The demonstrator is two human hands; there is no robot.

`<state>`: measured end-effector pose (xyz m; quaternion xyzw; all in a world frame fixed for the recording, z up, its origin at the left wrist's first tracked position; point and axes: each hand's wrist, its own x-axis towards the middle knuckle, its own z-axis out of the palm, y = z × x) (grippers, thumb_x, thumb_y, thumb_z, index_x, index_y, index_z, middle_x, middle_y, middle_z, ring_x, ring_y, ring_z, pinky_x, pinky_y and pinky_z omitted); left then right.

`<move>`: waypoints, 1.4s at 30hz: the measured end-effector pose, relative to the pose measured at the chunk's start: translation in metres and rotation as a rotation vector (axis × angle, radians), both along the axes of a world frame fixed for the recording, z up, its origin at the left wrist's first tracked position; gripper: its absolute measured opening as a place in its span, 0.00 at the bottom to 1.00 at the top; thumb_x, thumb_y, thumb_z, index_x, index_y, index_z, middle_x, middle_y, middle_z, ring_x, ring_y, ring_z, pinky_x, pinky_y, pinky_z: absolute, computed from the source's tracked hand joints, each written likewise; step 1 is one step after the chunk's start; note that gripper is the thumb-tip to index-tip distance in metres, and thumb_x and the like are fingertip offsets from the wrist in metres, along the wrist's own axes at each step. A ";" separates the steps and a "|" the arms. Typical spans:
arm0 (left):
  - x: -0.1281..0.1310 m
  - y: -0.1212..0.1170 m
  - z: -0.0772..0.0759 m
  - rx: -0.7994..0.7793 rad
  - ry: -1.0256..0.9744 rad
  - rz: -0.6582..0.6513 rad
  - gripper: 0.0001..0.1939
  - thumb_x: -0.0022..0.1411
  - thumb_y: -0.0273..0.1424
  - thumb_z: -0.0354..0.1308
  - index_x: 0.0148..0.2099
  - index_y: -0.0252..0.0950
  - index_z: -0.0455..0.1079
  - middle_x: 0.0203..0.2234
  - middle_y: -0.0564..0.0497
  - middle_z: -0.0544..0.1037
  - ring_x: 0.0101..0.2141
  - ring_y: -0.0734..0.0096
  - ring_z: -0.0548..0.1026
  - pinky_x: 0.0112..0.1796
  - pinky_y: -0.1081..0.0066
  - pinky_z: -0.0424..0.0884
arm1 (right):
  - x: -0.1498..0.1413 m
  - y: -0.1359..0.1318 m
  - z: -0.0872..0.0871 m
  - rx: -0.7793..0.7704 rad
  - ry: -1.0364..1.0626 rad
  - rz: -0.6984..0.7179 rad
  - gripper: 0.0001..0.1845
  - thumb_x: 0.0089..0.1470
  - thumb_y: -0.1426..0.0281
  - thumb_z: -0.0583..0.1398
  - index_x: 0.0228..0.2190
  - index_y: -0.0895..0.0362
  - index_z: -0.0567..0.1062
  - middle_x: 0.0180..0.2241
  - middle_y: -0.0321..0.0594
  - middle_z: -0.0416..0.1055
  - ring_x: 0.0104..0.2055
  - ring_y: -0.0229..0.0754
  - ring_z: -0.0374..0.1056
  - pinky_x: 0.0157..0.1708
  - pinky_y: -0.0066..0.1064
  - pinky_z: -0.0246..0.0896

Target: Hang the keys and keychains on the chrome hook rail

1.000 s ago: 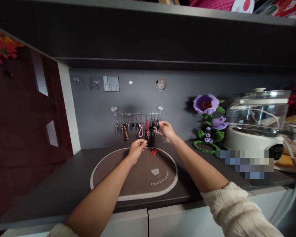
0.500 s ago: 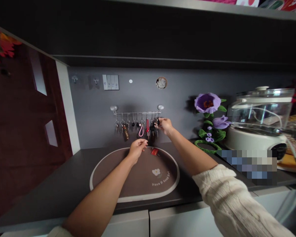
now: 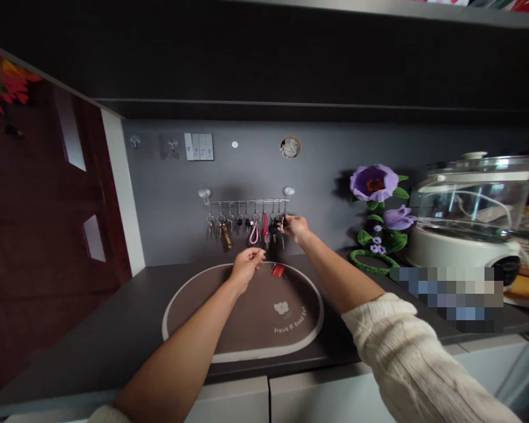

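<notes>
A clear hook rail [image 3: 247,202] is fixed to the grey wall, with several key rings hanging from it. My right hand [image 3: 298,229] is at the rail's right end, its fingers closed on a bunch of keys [image 3: 283,239]. Left of those keys hang a red strap [image 3: 265,223], a pink loop [image 3: 254,234] and a brown key tag [image 3: 227,238]. Lower down, over the brown mat [image 3: 229,317], my left hand [image 3: 245,267] is pinched closed; anything between its fingertips is too small to make out. A red tag [image 3: 278,270] lies on the mat's back edge, just right of this hand.
Purple artificial flowers [image 3: 374,185] stand on the dark counter [image 3: 114,329] to the right, beside a cream appliance with a clear top [image 3: 467,235]. Above, a black shelf [image 3: 264,64] overhangs the counter. Two small hooks and a paper card [image 3: 199,147] are on the wall.
My right hand has brought the keys up against the rail's right end, and they now hang closer to the neighbouring ring. The left hand has stayed almost still.
</notes>
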<state>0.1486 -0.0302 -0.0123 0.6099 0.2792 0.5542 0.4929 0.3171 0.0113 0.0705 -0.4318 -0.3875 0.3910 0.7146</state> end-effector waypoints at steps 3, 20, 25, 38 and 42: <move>0.000 0.001 -0.001 0.001 0.001 0.000 0.18 0.42 0.41 0.58 0.32 0.32 0.68 0.23 0.50 0.71 0.22 0.79 0.66 0.22 0.78 0.59 | 0.000 0.001 -0.003 -0.005 -0.003 -0.003 0.05 0.48 0.75 0.53 0.22 0.59 0.62 0.14 0.32 0.62 0.16 0.30 0.60 0.21 0.27 0.65; 0.001 0.000 -0.002 0.028 0.075 -0.007 0.16 0.43 0.40 0.57 0.32 0.32 0.68 0.22 0.51 0.70 0.23 0.78 0.66 0.22 0.78 0.58 | 0.001 -0.010 -0.009 -0.015 -0.142 -0.051 0.09 0.41 0.80 0.51 0.15 0.59 0.61 0.10 0.28 0.54 0.13 0.26 0.51 0.15 0.18 0.53; 0.001 -0.001 -0.002 0.033 0.083 0.002 0.15 0.43 0.39 0.56 0.31 0.32 0.68 0.22 0.51 0.71 0.22 0.78 0.65 0.22 0.78 0.58 | 0.001 -0.021 -0.006 -0.025 -0.150 -0.105 0.07 0.40 0.81 0.52 0.17 0.59 0.64 0.13 0.30 0.58 0.15 0.26 0.53 0.16 0.17 0.51; -0.001 -0.006 0.003 0.045 0.194 0.052 0.08 0.45 0.32 0.55 0.28 0.32 0.67 0.18 0.53 0.69 0.20 0.79 0.64 0.24 0.77 0.59 | -0.016 -0.056 -0.050 -0.031 -0.466 0.035 0.01 0.40 0.75 0.55 0.21 0.60 0.67 0.16 0.32 0.63 0.18 0.29 0.57 0.20 0.22 0.53; -0.001 -0.002 0.000 0.053 0.228 0.064 0.07 0.46 0.32 0.54 0.27 0.32 0.67 0.17 0.54 0.68 0.19 0.79 0.63 0.24 0.76 0.59 | -0.009 -0.051 -0.069 -0.014 -0.809 -0.043 0.01 0.38 0.74 0.57 0.19 0.59 0.69 0.16 0.32 0.64 0.20 0.31 0.58 0.25 0.24 0.53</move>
